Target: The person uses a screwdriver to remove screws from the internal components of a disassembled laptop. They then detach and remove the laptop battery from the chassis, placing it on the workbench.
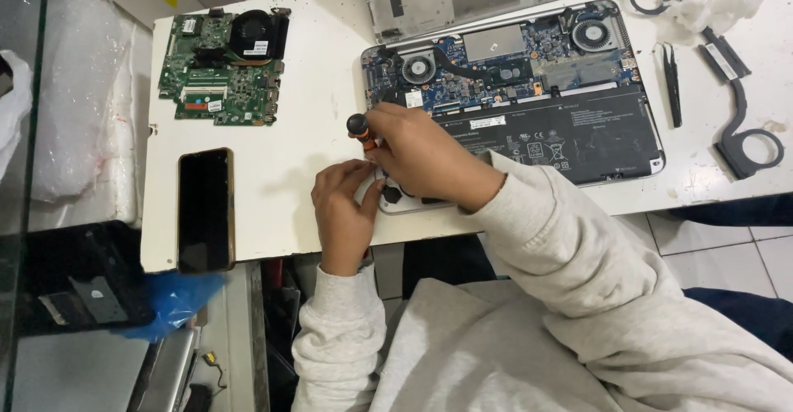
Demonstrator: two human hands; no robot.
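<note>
The opened silver laptop shell holds a blue circuit board, two fans and a flat black battery. The right hand grips a black-and-orange screwdriver, which stands tilted at the shell's near-left corner with its tip hidden. The left hand pinches there; what it holds cannot be made out.

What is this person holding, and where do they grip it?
The right hand grips a screwdriver by its black-and-orange handle, tip hidden. The left hand rests fingertips at the opened laptop corner.
</note>
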